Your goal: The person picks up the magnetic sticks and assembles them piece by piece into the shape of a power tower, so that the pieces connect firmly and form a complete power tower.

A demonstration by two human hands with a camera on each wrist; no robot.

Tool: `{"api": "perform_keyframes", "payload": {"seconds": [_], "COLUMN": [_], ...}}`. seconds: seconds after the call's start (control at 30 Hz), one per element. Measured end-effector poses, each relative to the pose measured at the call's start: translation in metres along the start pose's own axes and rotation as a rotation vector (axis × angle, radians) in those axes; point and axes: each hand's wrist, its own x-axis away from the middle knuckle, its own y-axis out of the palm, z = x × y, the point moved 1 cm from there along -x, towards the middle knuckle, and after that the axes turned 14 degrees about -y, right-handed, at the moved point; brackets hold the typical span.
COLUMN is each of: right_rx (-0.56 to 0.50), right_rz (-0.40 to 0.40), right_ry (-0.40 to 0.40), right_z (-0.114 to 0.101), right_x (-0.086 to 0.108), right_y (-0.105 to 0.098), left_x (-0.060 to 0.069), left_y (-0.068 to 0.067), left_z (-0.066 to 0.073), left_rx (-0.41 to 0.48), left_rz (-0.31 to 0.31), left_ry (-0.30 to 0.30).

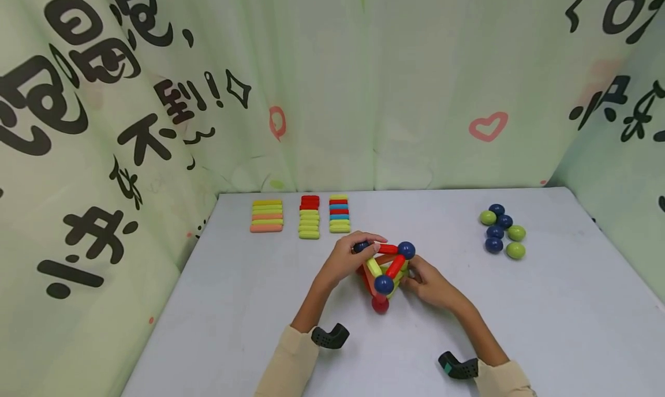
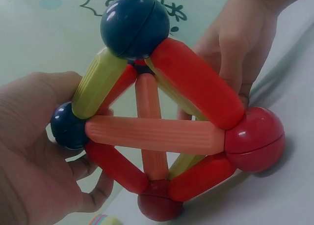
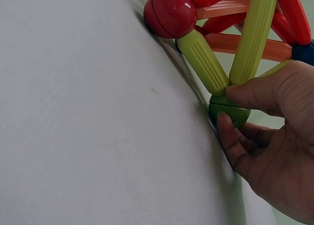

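Head: left hand point(image 1: 347, 257) covers part of one blue ball point(image 1: 359, 247); green ball point(image 3: 239, 114) can't be made out by right hand point(image 1: 430, 284); sleeves point(image 1: 291, 356) cut at bottom. Left wrist: left hand cropped left, right hand part-hidden behind frame point(image 2: 157, 132), striped thing point(image 2: 104, 220) at bottom too cropped to tell. Right wrist: frame cropped top and right, green ball part-covered by right hand
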Motion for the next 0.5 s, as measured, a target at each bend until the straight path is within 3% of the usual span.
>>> {"api": "perform_keyframes", "payload": {"seconds": [0.23, 0.4, 0.5], "right_rx": [-0.017, -0.035, -0.031], "right_rz": [-0.033, -0.069, -0.068], "right_ry": [0.029, 0.051, 0.068], "right_z": [-0.001, 0.001, 0.003], "right_x": [0.000, 0.003, 0.006], "right_y": [-0.003, -0.013, -0.021], "left_x": [-0.003, -0.005, -0.005], "left_y": [-0.006, -0.017, -0.022], "left_z": [-0.006, -0.011, -0.014], "left_rx": [0.016, -0.006, -0.039], "left_rz": [-0.026, -0.116, -0.181], "left_ry": [-0.017, 0.024, 0.010]}}
